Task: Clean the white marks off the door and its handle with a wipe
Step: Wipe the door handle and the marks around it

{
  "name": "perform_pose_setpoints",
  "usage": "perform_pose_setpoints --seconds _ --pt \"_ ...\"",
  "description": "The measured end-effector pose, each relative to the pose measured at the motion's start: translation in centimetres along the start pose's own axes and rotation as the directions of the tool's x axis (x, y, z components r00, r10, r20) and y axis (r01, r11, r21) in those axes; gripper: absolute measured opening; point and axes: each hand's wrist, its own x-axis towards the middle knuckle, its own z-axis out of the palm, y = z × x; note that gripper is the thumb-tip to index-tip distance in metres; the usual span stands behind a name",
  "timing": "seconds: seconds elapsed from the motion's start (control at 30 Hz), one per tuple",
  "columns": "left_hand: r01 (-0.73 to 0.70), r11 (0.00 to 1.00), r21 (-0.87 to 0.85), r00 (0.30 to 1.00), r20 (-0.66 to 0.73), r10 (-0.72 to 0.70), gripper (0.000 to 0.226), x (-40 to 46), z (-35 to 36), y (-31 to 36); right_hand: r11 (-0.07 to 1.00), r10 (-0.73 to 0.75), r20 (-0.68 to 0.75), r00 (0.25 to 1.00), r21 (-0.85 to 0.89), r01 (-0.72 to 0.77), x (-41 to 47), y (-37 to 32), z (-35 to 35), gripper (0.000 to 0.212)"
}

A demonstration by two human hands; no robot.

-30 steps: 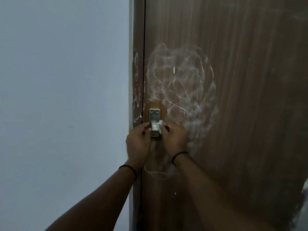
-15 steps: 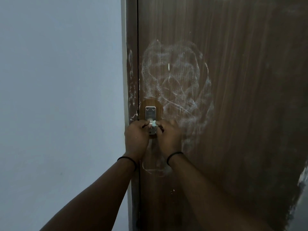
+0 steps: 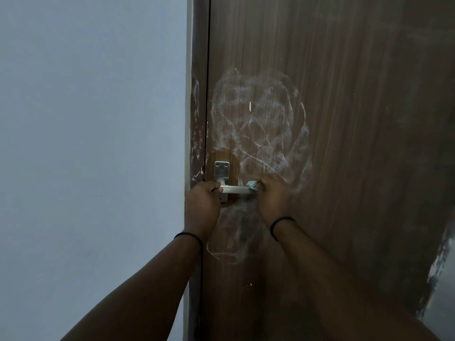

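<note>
The handle is the step in hand. The person's left hand (image 3: 203, 201) closes round the pivot end of the brushed-metal lever handle (image 3: 235, 189), just under its small screwed metal backplate (image 3: 221, 171), steadying it. The right hand (image 3: 272, 196) has its fingers curled tight on a crumpled pale blue-green wipe (image 3: 252, 186), pressed against the lever's free end.

I judge the cleaning barely begun on the dark brown wood-grain door (image 3: 357, 119): a broad swirl of chalky white marks (image 3: 261, 124) spreads above and right of the handle, fainter smears run below it, and white flecks streak the brown door frame (image 3: 197, 134) beside the pale grey wall (image 3: 86, 143). The next move probably calls for firm rubbing outward from the handle onto that swirl, with a fresh face of the wipe.

The light is dim. The right hand covers most of the wipe, and the lever's underside and the backplate's lower end are hidden.
</note>
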Motion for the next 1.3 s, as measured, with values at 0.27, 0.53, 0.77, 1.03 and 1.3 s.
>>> perform_pose_setpoints --seconds 0.27,0.53,0.77,1.03,1.3 --pt "-0.108 0.978 0.176 0.994 0.048 0.101 0.019 0.5 -0.9 0.7 0.995 -0.100 0.248 0.964 0.027 0.096 -0.4 -4.3 3.1 0.029" --pt "-0.123 0.972 0.201 0.986 0.132 0.098 0.015 1.2 -1.0 0.9 0.998 -0.022 0.194 0.981 -0.055 0.033 0.7 0.5 0.5 0.027" --pt "-0.058 0.975 0.213 0.992 0.124 0.032 0.017 1.2 -1.0 1.2 0.985 -0.149 0.247 0.957 -0.045 0.165 -0.5 -2.9 2.7 0.035" --pt "-0.045 0.987 0.157 0.994 0.109 0.028 0.016 0.9 -1.3 1.1 0.984 -0.148 0.303 0.942 -0.052 0.171 0.4 -1.5 1.3 0.030" --pt "-0.085 0.974 0.208 0.988 0.141 0.056 0.011 1.3 -1.1 1.5 0.951 -0.078 0.488 0.869 -0.224 0.211 2.4 -3.3 2.1 0.018"
